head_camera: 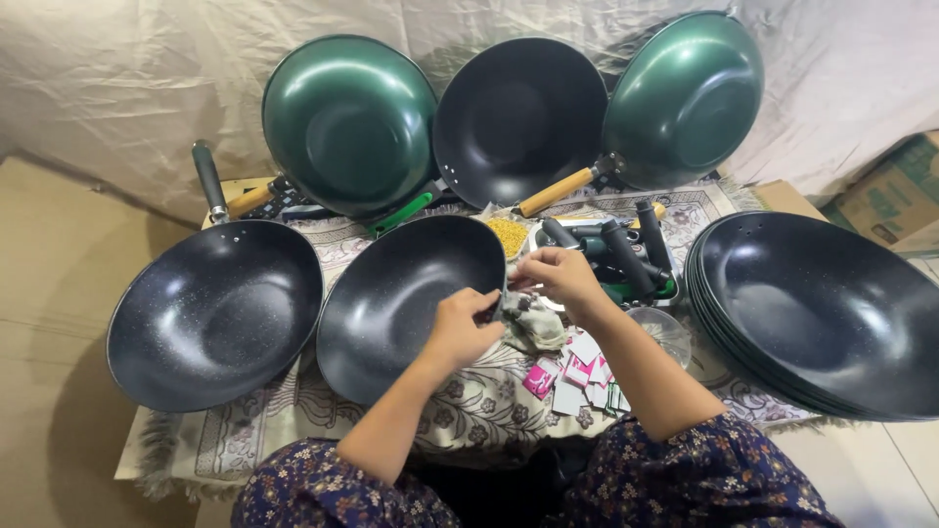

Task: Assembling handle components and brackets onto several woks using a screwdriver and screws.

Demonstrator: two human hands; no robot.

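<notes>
A black handleless wok [391,303] lies tilted on the patterned cloth [469,406] in front of me. My left hand [460,328] rests on the wok's right rim, its fingers closed around something small and dark at the edge. Just to the right, my right hand [558,277] pinches the same spot on the rim from the other side. A crumpled light rag [533,323] lies under both hands. What exactly the fingers hold is too small to tell.
A black wok with a dark handle [215,313] lies at the left. A stack of handleless woks [822,313] sits at the right. Three woks [518,117] lean against the back sheet. Loose black handles [626,249], small packets [582,376], a clear bowl [665,332] and a cardboard box [895,196] surround the hands.
</notes>
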